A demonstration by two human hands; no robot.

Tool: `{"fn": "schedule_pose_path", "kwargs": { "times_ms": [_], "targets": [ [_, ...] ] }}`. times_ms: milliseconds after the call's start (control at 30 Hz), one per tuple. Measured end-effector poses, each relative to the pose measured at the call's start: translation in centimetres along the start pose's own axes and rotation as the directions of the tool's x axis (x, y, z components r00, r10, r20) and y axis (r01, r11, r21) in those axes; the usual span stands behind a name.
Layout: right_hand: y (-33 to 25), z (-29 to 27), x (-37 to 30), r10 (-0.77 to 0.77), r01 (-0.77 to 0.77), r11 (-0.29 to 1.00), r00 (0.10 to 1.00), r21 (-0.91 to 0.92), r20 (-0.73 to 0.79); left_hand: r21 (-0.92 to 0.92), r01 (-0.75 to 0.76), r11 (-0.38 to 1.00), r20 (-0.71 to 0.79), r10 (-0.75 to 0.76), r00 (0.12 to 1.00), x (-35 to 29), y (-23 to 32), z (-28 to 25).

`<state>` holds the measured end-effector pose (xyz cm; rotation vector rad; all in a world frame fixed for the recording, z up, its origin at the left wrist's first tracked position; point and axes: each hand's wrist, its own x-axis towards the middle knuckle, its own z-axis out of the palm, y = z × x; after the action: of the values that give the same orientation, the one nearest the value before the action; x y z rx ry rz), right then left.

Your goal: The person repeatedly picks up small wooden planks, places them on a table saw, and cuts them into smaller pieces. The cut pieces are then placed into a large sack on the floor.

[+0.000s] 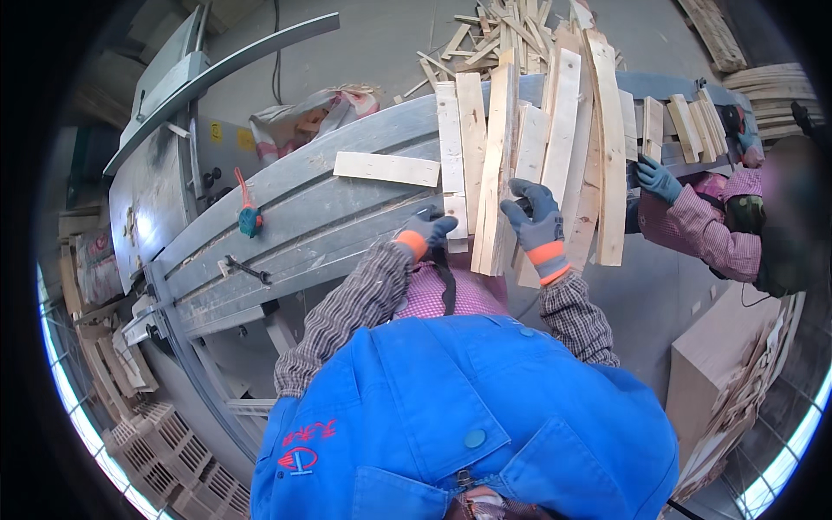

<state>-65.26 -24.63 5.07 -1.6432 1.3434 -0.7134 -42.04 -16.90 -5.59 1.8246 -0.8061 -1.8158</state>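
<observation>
Both my hands wear grey gloves with orange cuffs. My left hand (431, 230) is beside the near end of a narrow, pale wooden strip (454, 206); its thumb and fingers are apart, and nothing shows between them. To the right, my right hand (533, 224) curves in a C shape, fingertips against the side of a long wooden board (492, 165). I cannot make out whether those fingertips press on it. More long boards (609, 147) lie side by side across the grey metal table, their near ends jutting past its edge.
A short board (386, 168) lies crosswise on the metal table (303, 186). Left of it are a tape measure (250, 221) and a wrench (249, 270). Scrap strips (503, 39) pile up beyond. At right, another person's gloved hand (659, 179) is near smaller pieces (685, 128).
</observation>
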Motion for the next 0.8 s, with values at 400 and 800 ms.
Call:
{"fn": "schedule_pose_path", "kwargs": {
  "times_ms": [400, 800],
  "targets": [
    [1.1, 1.1, -0.9, -0.003, 0.003, 0.986, 1.000, -0.165, 0.001, -0.344, -0.106, 0.933, -0.120, 0.069, 0.990, 0.4, 2.2, 3.1],
    [-10.0, 9.5, -2.4, 0.065, -0.191, 0.882, 0.955, 0.432, 0.291, -0.278, -0.450, 0.848, -0.073, 0.449, 0.891, -16.1, 1.8, -8.7]
  ]
}}
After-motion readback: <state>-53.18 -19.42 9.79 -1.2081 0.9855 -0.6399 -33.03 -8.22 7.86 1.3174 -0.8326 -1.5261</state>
